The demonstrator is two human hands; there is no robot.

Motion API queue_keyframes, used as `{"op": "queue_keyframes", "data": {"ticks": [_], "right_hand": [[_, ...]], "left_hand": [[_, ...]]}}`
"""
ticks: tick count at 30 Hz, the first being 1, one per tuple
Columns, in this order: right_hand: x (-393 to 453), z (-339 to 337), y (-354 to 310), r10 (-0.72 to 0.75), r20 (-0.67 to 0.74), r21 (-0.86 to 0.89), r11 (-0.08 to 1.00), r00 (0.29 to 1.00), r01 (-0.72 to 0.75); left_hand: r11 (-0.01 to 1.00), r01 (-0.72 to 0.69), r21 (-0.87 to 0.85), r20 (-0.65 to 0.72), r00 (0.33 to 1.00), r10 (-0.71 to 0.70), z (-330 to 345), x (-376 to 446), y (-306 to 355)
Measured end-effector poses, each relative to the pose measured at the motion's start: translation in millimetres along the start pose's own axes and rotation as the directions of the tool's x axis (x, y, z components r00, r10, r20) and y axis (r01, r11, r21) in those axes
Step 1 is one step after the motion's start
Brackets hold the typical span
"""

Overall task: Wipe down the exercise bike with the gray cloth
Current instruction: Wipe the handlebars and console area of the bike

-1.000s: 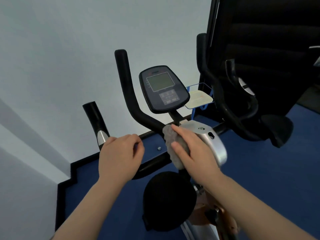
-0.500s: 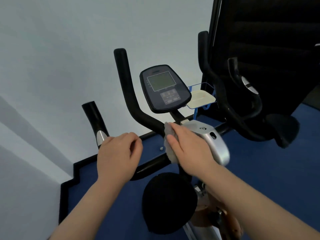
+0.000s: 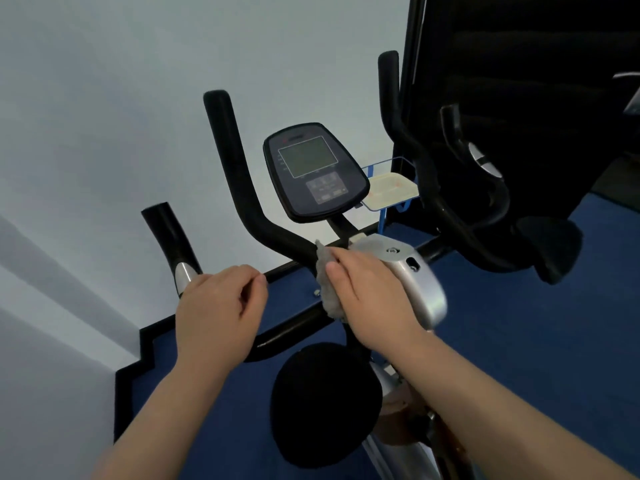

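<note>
The left hand (image 3: 216,311) was curled in a grip, knuckles up. The right hand (image 3: 372,299) was laid flat, fingers extended. Both forearms were stretched forward.

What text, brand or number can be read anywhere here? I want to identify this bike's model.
No text here can be read.
Console: a small reddish mark above the screen, too blurred to read.
Console screen: blank, no digits showing.
Console buttons: markings too small to read.
Silver housing: no lettering visible.
Cream tray: faint reddish marks, unreadable.
</note>
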State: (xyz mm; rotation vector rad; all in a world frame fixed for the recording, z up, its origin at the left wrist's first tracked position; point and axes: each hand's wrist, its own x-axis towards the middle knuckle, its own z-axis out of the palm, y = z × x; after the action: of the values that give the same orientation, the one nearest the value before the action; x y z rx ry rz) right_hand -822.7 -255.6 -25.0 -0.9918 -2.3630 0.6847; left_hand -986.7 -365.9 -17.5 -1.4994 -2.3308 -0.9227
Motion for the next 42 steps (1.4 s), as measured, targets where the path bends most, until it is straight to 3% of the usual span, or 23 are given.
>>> {"op": "queue_keyframes", "data": {"ticks": [4,7,9,12,17,23,28,33,38,40,42], "right_hand": [[-23.1,-4.2,13.6,-0.079,0.009,-0.216,0.973,0.997,0.079],[1.3,-5.0,10.3,-0.07,0.078,-0.32,0.943,0.995,0.091],[5.1,-3.9,5.9,-0.065,0.04,-0.368,0.927,0.997,0.075],[-19.6,-2.4,10.2,-0.073,-0.078,-0.269,0.962,0.994,0.05],[-6.4,-4.2,9.3,-0.056,0.033,-0.234,0.97,0.998,0.062],[-26.4,1.7,10.0,-0.051,-0.1,-0.111,0.993,0.994,0.04],[5.0,-0.3,2.8,0.032,0.027,-0.199,0.98,0.999,-0.026],[-20.6,-0.1,13.0,-0.081,-0.059,-0.069,0.995,0.995,0.077],[15.7,-2.0,-2.3,0.071,0.11,-0.238,0.97,0.991,-0.043],[15.0,-0.7,-6.0,0.067,0.078,-0.219,0.975,0.995,-0.049],[-5.7,0.9,1.4,-0.034,-0.012,-0.193,0.981,0.999,0.031]], "left_hand": [[1.0,0.011,0.003,0.001,1.0,-0.011,0.7,0.0,-0.8],[1.0,0.023,0.006,0.008,1.0,-0.023,2.7,0.9,-3.1],[1.0,0.02,0.006,0.009,1.0,-0.02,2.5,1.4,-3.1],[0.999,0.038,0.011,0.01,0.999,-0.038,1.4,1.0,-1.2],[0.999,0.044,0.019,0.003,0.999,-0.044,3.1,0.1,-1.5],[0.997,0.025,0.071,0.034,0.999,-0.028,2.2,0.0,1.8],[0.998,0.028,0.052,0.01,1.0,-0.029,1.9,0.2,1.6],[0.996,-0.003,0.094,0.048,0.999,-0.001,-0.2,-0.9,5.1],[0.994,0.016,0.106,0.031,0.999,-0.02,2.1,-0.7,5.1],[0.995,0.008,0.095,0.03,0.999,-0.011,0.9,-1.2,4.2],[0.997,-0.007,0.075,0.016,1.0,0.006,-0.1,-1.9,4.0]]}}
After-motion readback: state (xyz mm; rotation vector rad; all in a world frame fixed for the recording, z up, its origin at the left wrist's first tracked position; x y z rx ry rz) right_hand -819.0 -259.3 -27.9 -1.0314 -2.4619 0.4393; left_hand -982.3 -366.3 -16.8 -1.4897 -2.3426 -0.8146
